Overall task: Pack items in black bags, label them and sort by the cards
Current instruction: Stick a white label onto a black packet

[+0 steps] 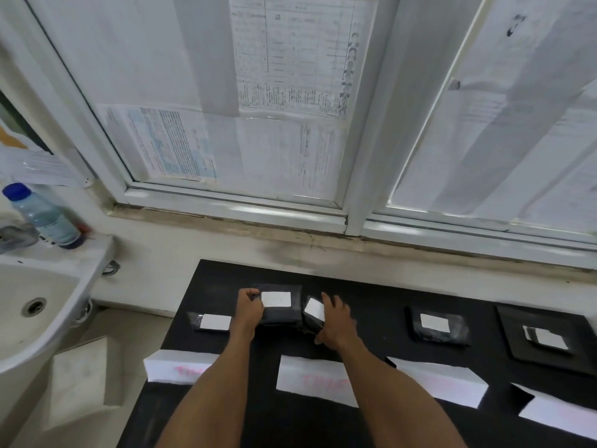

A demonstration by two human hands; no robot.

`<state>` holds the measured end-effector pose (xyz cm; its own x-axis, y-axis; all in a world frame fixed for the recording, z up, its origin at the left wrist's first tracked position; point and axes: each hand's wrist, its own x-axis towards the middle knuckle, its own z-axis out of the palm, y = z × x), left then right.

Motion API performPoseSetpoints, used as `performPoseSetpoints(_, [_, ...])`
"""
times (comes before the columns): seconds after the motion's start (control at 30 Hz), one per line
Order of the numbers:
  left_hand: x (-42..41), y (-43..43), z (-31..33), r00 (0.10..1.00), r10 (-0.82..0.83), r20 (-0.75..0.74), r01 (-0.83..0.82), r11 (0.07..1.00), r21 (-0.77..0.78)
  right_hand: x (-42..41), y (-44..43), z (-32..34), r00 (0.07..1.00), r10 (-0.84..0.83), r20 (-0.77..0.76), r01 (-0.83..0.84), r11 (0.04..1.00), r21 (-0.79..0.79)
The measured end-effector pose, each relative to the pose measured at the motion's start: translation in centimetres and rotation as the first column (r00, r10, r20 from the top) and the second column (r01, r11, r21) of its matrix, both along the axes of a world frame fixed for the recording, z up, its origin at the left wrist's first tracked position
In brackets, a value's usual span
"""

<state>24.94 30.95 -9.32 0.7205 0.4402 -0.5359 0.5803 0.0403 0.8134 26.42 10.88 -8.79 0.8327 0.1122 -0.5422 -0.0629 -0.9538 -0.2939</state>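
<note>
Pinching the left edge of a flat black plastic bag with a white rectangular label (280, 307) in the left grip (250, 310), fingers curled shut around that edge, the bag lying on the matte black desk (371, 299) near its far side. Pressing the right grip (336, 318) with fingers spread open over a second, tilted black bag with a white label (314, 313), just beside the first; resting on it rather than closing round it, though whether the thumb is hooking underneath cannot be told. Both bags lying behind the second white folded paper card with faint red lettering (311, 378).

Moving outward: a smaller labelled black bag (210, 322) lying to the left, behind the leftmost white card (179, 370). Another labelled black bag (437, 324) sitting well to the right, behind the third white card (442, 381). A square black tray holding white slips (546, 337) lying farther right, with a fourth white card (559, 413) at the near right edge. Standing off the desk to the left, a white ceramic sink (38, 315) and a clear bottle with a blue cap (43, 215).

Judging progress: packing and labelling looking done for the four bags visible, sorting seeming underway, with two bags being settled at the middle card. Remaining, probably: squaring these two, and dealing with whatever the tray holds.
</note>
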Motion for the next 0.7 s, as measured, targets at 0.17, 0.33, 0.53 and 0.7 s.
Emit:
performPoseSetpoints(0.17, [1.7,-0.1,-1.5,0.999,0.019,-0.040,-0.020,1.000,-0.011,1.6,0.3,-1.8,0.993,0.103,0.063,-0.099,0.993,-0.065])
performPoseSetpoints(0.33, [2.6,0.1,-2.5,0.999,0.026,-0.047,-0.026,1.000,-0.005,2.8,-0.3,-2.1,0.982,0.177,0.070,-0.173,0.982,-0.071])
performPoseSetpoints(0.53, [3.3,-1.1,-3.1,0.999,-0.006,-0.049,0.006,1.000,-0.011,2.8,-3.0,-1.3,0.993,0.040,0.111,-0.035,0.998,-0.046])
performPoseSetpoints(0.7, [3.9,-5.0,-4.0,0.991,-0.119,-0.053,0.115,0.990,-0.076,3.7,-6.8,0.5,0.988,-0.018,0.155,0.022,0.999,-0.025])
